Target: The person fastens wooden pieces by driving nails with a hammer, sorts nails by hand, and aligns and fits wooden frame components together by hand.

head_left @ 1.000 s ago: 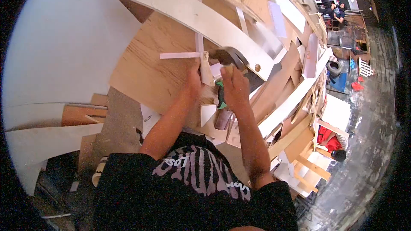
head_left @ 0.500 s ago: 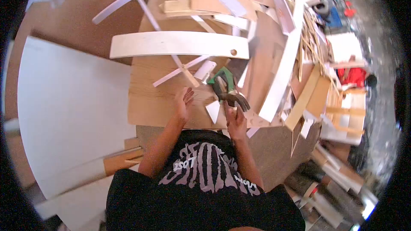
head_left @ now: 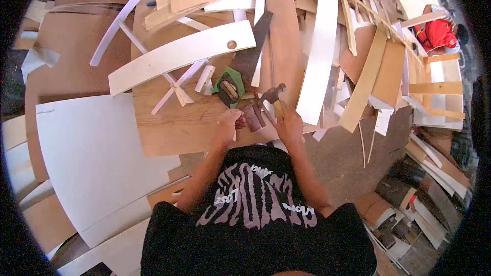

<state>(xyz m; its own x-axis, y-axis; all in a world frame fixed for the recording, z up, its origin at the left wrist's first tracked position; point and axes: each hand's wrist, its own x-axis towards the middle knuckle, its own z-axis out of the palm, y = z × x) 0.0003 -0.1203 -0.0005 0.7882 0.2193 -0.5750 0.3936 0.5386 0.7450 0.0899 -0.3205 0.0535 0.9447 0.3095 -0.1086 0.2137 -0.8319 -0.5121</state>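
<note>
My right hand (head_left: 290,125) is closed around a claw hammer (head_left: 272,93), whose dark head points up and away from me over the bench. My left hand (head_left: 229,123) has its fingers curled together near the bench edge; what they pinch, if anything, is too small to make out. Between the hands lies a reddish-brown block (head_left: 253,117), close to the left fingertips. Just beyond sits a green open container (head_left: 228,88) with dark and wooden bits inside. A handsaw blade (head_left: 254,48) lies behind it. Left of the container is a short pale wood offcut (head_left: 205,80).
A curved pale board (head_left: 179,57) with a round spot crosses the bench (head_left: 174,122). Crossed thin strips (head_left: 179,88) lie under and before it. Long white and brown boards (head_left: 321,51) crowd the right. A large white panel (head_left: 102,168) stands left. A person in red (head_left: 437,36) is far right.
My view has shifted and turned. My left hand has gone from spread fingers to curled ones, nearer the right hand. The hammer's head is now raised farther forward, and the brown block shows.
</note>
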